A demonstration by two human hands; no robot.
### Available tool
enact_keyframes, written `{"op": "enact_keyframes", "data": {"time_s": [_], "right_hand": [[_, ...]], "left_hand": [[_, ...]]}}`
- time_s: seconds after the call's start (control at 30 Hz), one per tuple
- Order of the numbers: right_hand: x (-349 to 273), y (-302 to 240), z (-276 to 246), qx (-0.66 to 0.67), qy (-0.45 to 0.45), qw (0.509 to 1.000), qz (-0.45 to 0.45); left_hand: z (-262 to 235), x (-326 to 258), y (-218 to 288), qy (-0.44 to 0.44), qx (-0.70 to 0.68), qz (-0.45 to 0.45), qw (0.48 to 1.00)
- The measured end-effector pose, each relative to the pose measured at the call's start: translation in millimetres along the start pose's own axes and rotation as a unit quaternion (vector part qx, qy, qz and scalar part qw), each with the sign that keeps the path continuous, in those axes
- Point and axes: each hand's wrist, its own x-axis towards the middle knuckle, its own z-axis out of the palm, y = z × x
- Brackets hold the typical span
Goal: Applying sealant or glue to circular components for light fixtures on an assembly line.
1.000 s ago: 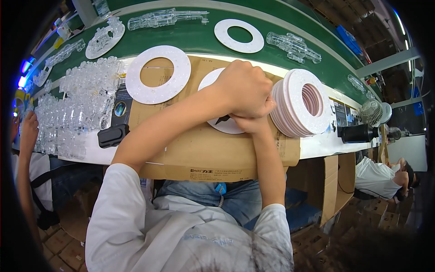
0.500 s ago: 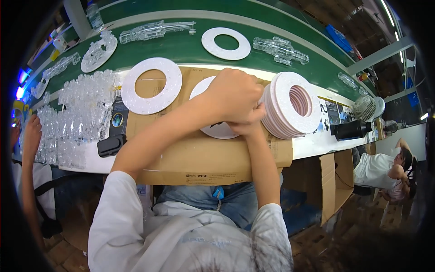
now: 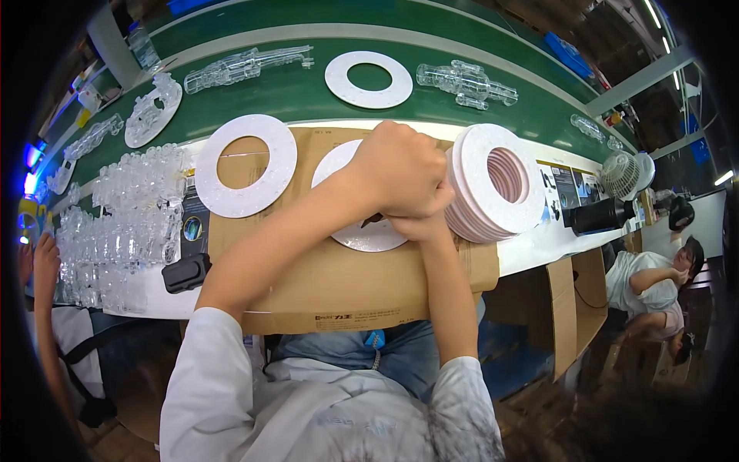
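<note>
My left hand (image 3: 408,169) is closed in a fist over a white flat ring (image 3: 331,171), close to a stack of similar rings (image 3: 504,200). Just beneath it is my right hand (image 3: 422,225), its fingers mostly covered by the left one. Between the hands and the ring, a small dark tip (image 3: 375,219) shows beside the right fingers. What either hand grips is hidden. The ring lies on a brown cardboard sheet (image 3: 346,281), partly covered by my left wrist. Another white ring (image 3: 204,165) lies on the sheet to the left.
Clear plastic parts (image 3: 123,223) crowd the left, beside a black case (image 3: 186,272). On the green belt (image 3: 308,100) lie a ring (image 3: 336,77) and transparent gun-shaped pieces (image 3: 469,83). A black cylinder (image 3: 599,218) and a fan (image 3: 620,175) stand right. A co-worker's hand (image 3: 46,262) is far left.
The view has shifted slightly, so the table sits lower in it. My hands stay together over the ring. At the right, a seated person has changed arm position.
</note>
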Motion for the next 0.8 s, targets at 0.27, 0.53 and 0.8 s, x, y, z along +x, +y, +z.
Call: {"op": "enact_keyframes", "data": {"time_s": [0.27,0.53,0.8], "right_hand": [[-1,9,-3,-0.102,-0.014,0.994,-0.020],[5,-1,-3,-0.063,-0.051,0.997,-0.009],[1,5,0,-0.069,-0.034,0.997,-0.005]], "left_hand": [[9,1,-9,0.001,0.004,0.005,1.000],[9,1,-10,0.022,-0.013,0.010,1.000],[9,-2,-10,0.002,-0.008,-0.001,1.000]]}}
